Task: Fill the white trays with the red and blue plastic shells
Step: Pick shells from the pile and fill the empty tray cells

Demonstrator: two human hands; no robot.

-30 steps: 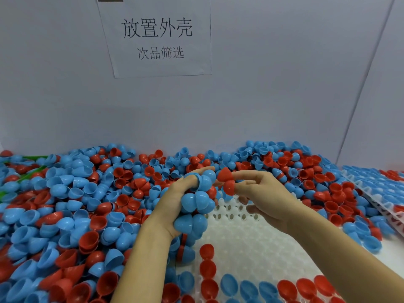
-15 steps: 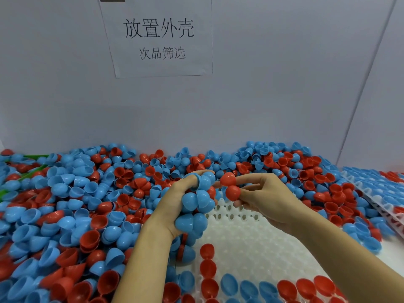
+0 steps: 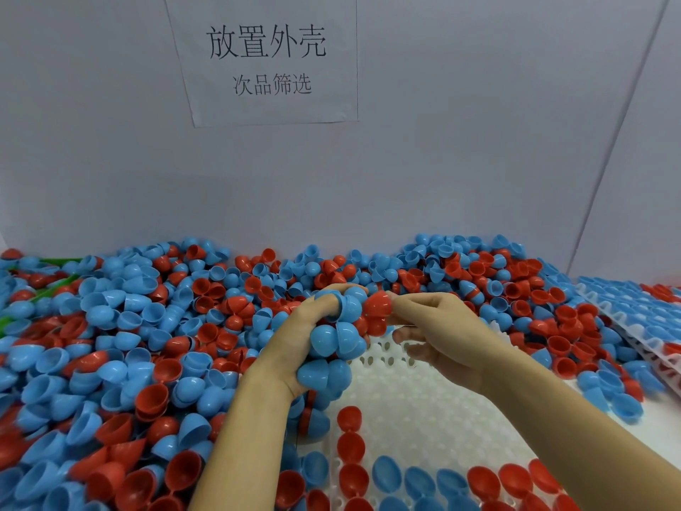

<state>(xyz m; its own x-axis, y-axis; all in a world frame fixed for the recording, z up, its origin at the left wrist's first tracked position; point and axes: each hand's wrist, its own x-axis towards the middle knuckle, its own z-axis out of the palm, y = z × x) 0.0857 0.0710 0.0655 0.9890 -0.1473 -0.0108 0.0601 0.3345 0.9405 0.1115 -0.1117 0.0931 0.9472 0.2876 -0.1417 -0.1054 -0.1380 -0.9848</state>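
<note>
red shell [image 3: 379, 305] dome-up, pinched in right hand [image 3: 447, 333] fingers; left hand [image 3: 298, 326] fingers around blue shells [image 3: 337, 337]

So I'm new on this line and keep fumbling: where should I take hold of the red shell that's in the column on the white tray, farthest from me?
Pinch the red shell across its round dome, coming straight down from above. It sits dome-up in the white tray with another red shell close behind it toward you, so only its top and left and right flanks are free; its rim is hidden.

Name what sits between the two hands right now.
In the head view, red shells pinched by the right hand, touching the blue shells the left hand holds.
</note>
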